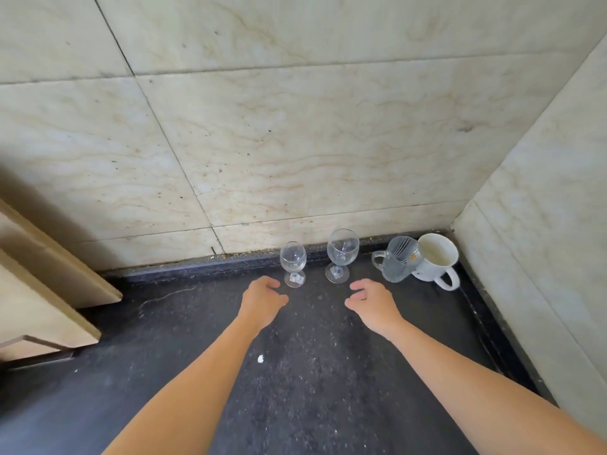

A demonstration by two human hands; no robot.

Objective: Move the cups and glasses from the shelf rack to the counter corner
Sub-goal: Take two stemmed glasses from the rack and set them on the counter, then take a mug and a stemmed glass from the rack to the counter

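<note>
Two bare arms reach over the dark counter. Left hand and right hand hold nothing; their fingers are loosely curled and a little apart. Each hand is just in front of a stemmed glass: the small glass and the big glass. Both stand upright by the wall. A glass mug and a white cup touch, tucked in the corner so they stay out of the way.

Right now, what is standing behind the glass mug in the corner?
Behind the glass mug stands a white mug, touching or almost touching it. Its lower left side is covered by the glass mug. Its inside looks empty, though the bottom is unclear.
</note>
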